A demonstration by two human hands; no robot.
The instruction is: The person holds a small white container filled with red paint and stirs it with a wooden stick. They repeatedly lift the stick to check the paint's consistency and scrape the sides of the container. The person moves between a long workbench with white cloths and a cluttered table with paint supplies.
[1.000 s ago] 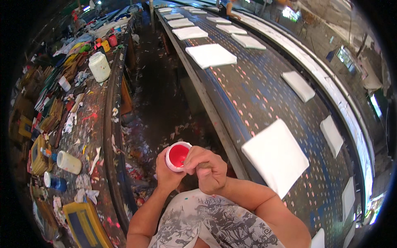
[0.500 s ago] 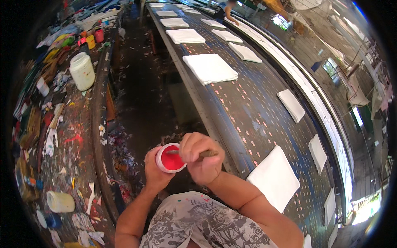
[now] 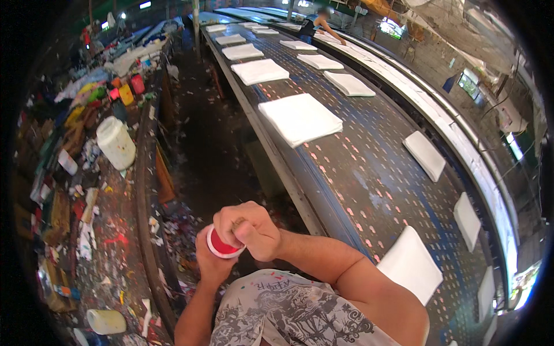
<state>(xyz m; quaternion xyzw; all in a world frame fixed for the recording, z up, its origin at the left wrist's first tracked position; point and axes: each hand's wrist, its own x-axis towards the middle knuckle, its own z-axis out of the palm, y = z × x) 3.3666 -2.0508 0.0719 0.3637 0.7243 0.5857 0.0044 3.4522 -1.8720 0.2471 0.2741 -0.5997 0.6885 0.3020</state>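
My left hand (image 3: pixel 212 262) is wrapped round a white plastic pot (image 3: pixel 227 254) held in front of my waist. Bright red paint (image 3: pixel 218 241) shows inside it. Over the mouth of the pot, my right hand (image 3: pixel 254 232) is closed in a fist round a brownish stick (image 3: pixel 237 223). Only the stick's top end shows; my fist hides its lower part and some of the paint.
On my right runs a long printing table (image 3: pixel 369 167) bearing folded white cloths (image 3: pixel 300 118). A cluttered, paint-stained bench (image 3: pixel 118 216) on my left holds a large whitish jar (image 3: pixel 116 144). Another person (image 3: pixel 317 27) leans over the far table.
My right hand has moved left, further over the pot, and the stick's top has turned. The pot sits slightly lower and further left. The view has tilted up, showing more of the far room.
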